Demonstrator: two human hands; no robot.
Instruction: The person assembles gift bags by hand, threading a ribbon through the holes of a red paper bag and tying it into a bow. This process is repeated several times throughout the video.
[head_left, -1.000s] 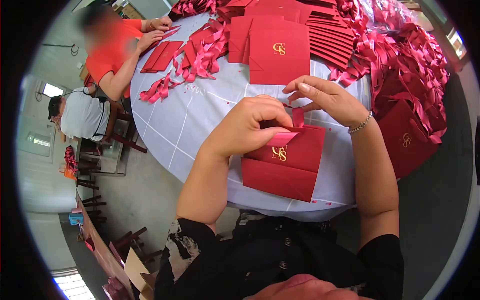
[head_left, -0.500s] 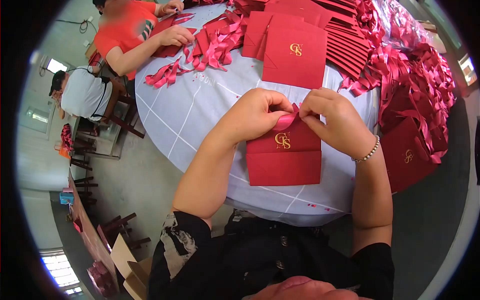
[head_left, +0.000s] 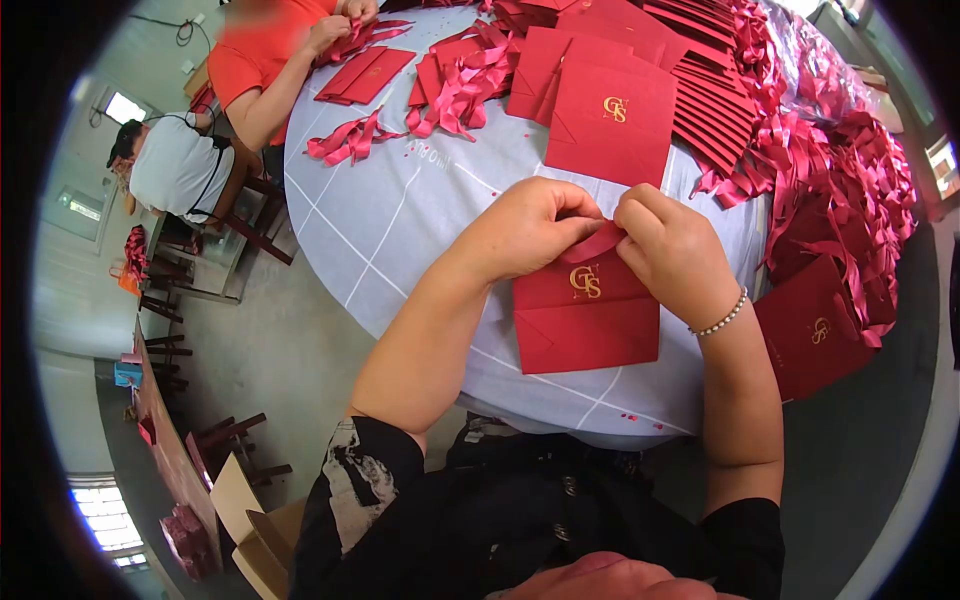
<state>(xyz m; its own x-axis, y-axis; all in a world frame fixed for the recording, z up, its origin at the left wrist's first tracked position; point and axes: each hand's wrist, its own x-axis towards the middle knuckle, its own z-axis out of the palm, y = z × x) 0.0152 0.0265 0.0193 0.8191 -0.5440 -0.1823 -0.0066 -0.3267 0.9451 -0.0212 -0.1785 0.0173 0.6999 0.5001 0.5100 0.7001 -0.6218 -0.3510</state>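
Observation:
A flat red paper gift bag with gold letters lies before me on the cloth-covered table. At its top edge a glossy red ribbon curves between my hands. My left hand pinches the ribbon between thumb and fingers. Curled fingers of my right hand, with a beaded bracelet at the wrist, close on the ribbon's other side. Both hands cover the bag's upper edge, so how the ribbon passes through it is hidden. Just beyond lies another red bag with the same gold letters.
Fanned red bags stand at the back right, beside a heap of red ribbons. Loose ribbons lie at back left. Across the table, a person in an orange shirt handles ribbon; another in white sits behind. A cardboard box stands lower left.
My right hand's fingers have curled more tightly over the ribbon at the bag's top. The other person's hands have lifted from the bags and come together. The view has shifted slightly.

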